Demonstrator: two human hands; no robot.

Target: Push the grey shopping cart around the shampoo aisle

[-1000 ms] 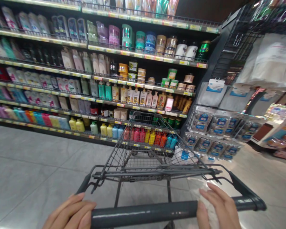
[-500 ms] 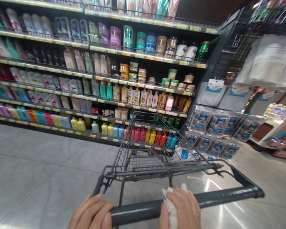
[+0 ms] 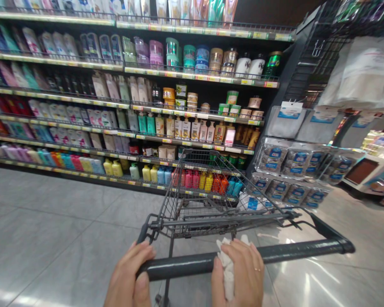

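A dark shopping cart (image 3: pixel 208 209) stands in front of me, its wire basket pointing at the shelves. My left hand (image 3: pixel 129 273) is wrapped round the left end of the cart's handle bar (image 3: pixel 182 265). Near the middle of the bar, my right hand (image 3: pixel 241 273) grips it too, with a crumpled white tissue (image 3: pixel 228 273) held between thumb and fingers. A ring shows on one finger of that hand. Nothing can be seen lying in the wire basket.
Long shelves (image 3: pixel 166 140) of bottles, jars and tubes run across ahead. Packaged goods (image 3: pixel 272 157) hang on a rack at the right, beyond the cart. Grey tiled floor (image 3: pixel 60 221) stretches to the left.
The shelves have shifted slightly right in view. The handle's left end and my left hand sit a little further right and higher. Both hands still hold the bar.
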